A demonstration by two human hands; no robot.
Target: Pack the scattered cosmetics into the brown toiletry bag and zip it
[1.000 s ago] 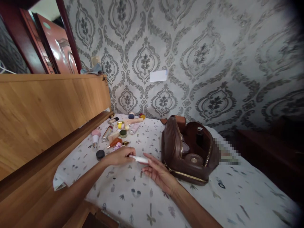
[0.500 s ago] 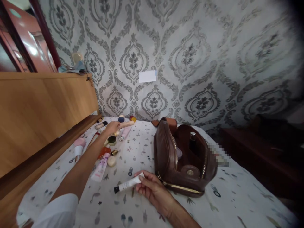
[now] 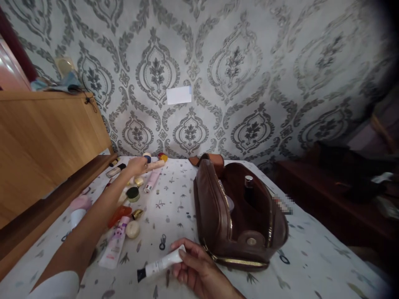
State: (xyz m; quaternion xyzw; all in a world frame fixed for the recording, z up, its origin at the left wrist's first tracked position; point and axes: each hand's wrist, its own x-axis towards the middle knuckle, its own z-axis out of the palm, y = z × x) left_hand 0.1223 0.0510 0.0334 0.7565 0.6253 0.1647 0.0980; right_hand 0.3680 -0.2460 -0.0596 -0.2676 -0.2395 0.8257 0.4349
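Observation:
Held in my right hand (image 3: 198, 270) is a white squeeze tube (image 3: 162, 262) with a black cap pointing left. At the back left, my left hand (image 3: 137, 167) has its fingers closed on the near end of a slim beige tube (image 3: 156, 165). A pink tube (image 3: 152, 181) lies just in front of it. To the right stands an unzipped brown leather bag (image 3: 207, 207), containing a dark bottle with a silver cap (image 3: 248, 191). Below my left forearm lie a pink-and-white tube (image 3: 114, 247), a round cream-coloured pot (image 3: 133, 229) and a dark green jar (image 3: 133, 194).
A blue-lidded jar (image 3: 147, 157) and a red-and-yellow item (image 3: 162, 157) stand near the patterned wall. An orange item (image 3: 120, 215) and a pink round item (image 3: 80, 202) lie at left. A wooden panel (image 3: 50, 145) borders the left side; dark red furniture (image 3: 305, 195) stands at right.
The view has turned a little to the right and come closer. My right hand still holds the white tube, and my left hand remains at the beige tube.

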